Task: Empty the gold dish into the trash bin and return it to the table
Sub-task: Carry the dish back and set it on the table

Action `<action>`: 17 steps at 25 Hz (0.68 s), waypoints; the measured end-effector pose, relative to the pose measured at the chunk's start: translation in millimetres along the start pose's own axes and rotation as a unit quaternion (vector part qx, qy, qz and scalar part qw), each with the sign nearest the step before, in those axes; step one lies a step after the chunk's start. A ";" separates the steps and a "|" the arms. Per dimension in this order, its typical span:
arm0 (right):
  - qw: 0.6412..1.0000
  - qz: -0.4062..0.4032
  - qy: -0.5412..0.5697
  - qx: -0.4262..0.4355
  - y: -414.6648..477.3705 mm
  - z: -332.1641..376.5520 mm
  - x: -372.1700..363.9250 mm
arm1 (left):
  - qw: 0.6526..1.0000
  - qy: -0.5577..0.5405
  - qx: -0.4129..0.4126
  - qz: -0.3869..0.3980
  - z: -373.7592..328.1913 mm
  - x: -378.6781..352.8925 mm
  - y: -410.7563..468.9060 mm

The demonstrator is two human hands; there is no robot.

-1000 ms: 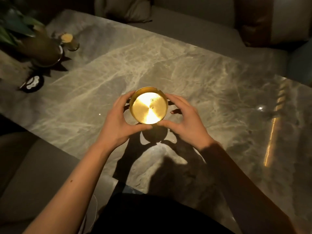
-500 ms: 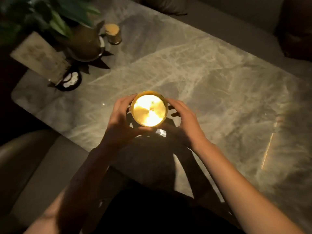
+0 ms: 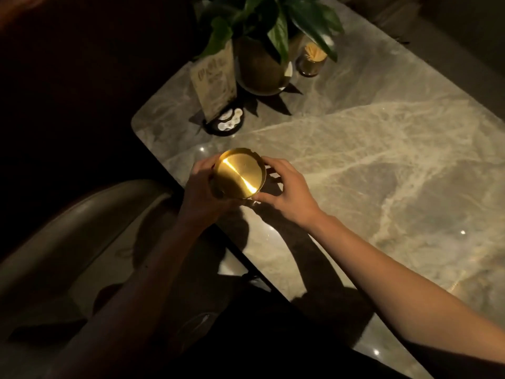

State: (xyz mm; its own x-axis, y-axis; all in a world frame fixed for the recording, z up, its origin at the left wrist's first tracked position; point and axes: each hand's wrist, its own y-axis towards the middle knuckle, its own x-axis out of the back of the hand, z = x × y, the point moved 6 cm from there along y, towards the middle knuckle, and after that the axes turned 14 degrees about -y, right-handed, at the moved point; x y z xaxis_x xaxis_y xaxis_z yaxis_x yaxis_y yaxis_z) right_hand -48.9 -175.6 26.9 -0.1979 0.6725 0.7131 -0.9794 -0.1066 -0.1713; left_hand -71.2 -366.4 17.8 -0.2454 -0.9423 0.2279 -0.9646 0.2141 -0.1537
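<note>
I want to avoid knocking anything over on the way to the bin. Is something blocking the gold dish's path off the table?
Nothing visible does. Both the left hand and right hand hold the gold dish by the table's near edge. The plant pot, card stand and small jar sit farther back. No bin is in view.

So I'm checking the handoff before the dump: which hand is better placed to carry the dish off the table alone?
Probably the left hand: it wraps the gold dish at the table edge. The right hand touches only with fingertips. No bin is visible.
</note>
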 end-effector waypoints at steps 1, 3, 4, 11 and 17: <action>1.000 0.008 -0.007 0.005 9.8 5.4 -8.4 | 1.000 -0.007 0.002 -0.011 9.1 10.2 3.3; 0.999 0.024 -0.023 0.016 30.7 15.4 -23.9 | 0.999 -0.008 0.001 -0.036 26.4 28.9 11.4; 0.999 0.033 -0.030 0.019 40.4 18.4 -31.6 | 0.999 -0.013 0.006 -0.049 35.1 36.5 15.1; 0.996 0.069 -0.059 0.006 93.7 28.3 -68.0 | 0.995 0.013 0.024 -0.093 71.8 64.9 42.8; 0.995 0.054 -0.079 0.017 125.8 32.5 -72.7 | 0.995 0.020 0.004 -0.103 79.0 75.2 65.2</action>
State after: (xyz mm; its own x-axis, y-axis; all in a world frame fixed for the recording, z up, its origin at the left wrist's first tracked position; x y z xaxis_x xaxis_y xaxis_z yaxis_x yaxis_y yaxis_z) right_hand -159.0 -261.7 -24.4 -0.3037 0.5319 0.7905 -0.9521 -0.1994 -0.2317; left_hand -145.0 -443.6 -51.0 -0.0471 -0.9551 0.2925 -0.9941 0.0162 -0.1072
